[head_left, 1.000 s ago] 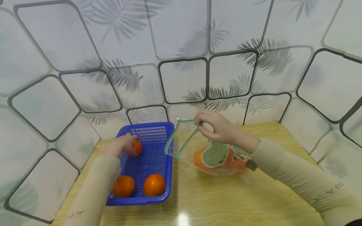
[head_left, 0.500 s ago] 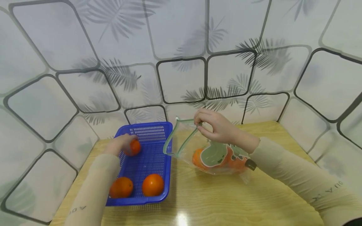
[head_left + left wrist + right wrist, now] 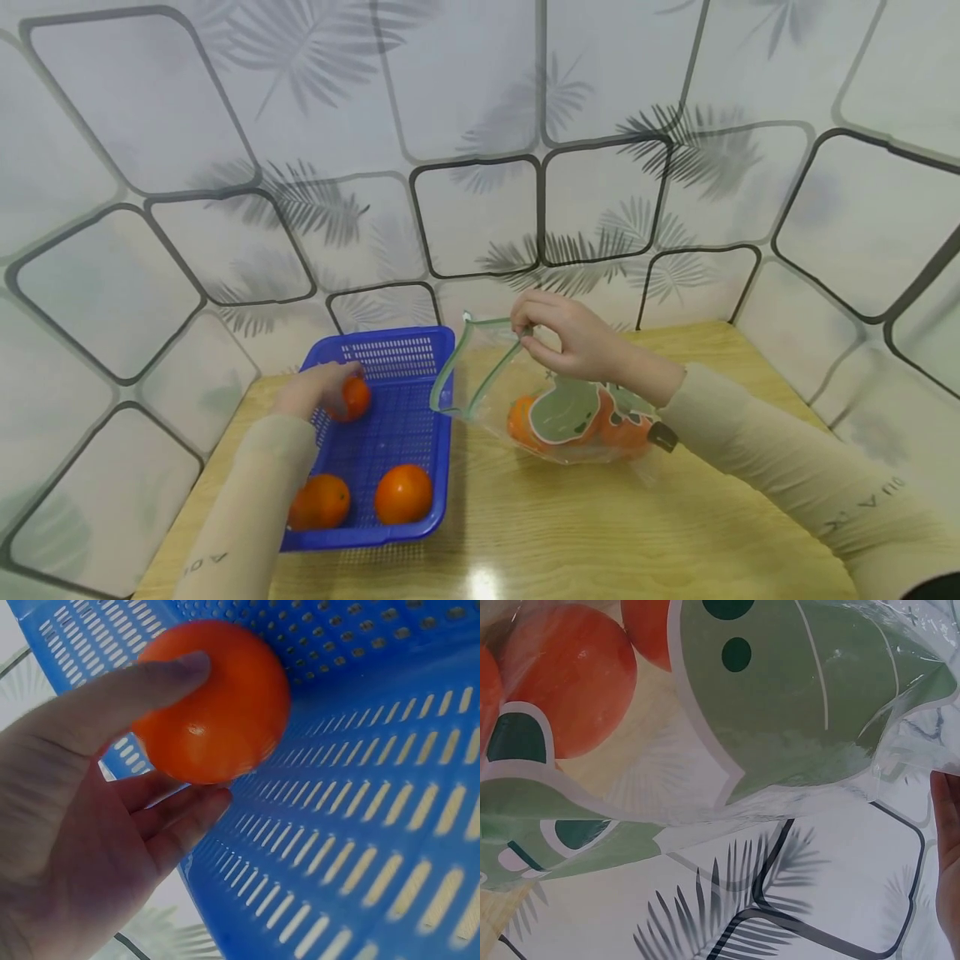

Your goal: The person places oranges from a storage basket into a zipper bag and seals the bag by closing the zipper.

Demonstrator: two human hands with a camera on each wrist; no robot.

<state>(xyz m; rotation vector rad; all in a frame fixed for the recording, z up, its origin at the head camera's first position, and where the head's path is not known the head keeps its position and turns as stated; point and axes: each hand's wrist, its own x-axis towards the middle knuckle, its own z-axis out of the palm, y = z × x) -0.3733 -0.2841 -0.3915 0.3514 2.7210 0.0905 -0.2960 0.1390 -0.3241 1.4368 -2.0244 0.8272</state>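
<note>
My left hand (image 3: 311, 393) is inside the blue basket (image 3: 444, 433), holding an orange (image 3: 356, 400) by the far left corner. In the left wrist view my thumb lies across the top of this orange (image 3: 217, 712), and curled fingers (image 3: 180, 817) sit against its lower side. To the right, my right hand (image 3: 566, 335) pinches the green-zipped rim of a clear zip bag (image 3: 566, 412). The bag's mouth gapes toward the basket. Oranges (image 3: 570, 682) show through its printed plastic in the right wrist view, where only an edge of that hand appears.
Two more oranges, one on the left (image 3: 322, 502) and one on the right (image 3: 403, 494), lie at the basket's near end. The wooden table (image 3: 570, 533) runs beneath everything. A patterned wall covering (image 3: 480, 217) closes off the back and sides.
The head view has shifted slightly, so the scene sits a little further left. My left hand stays at the same orange, and my right hand keeps its pinch on the bag rim.
</note>
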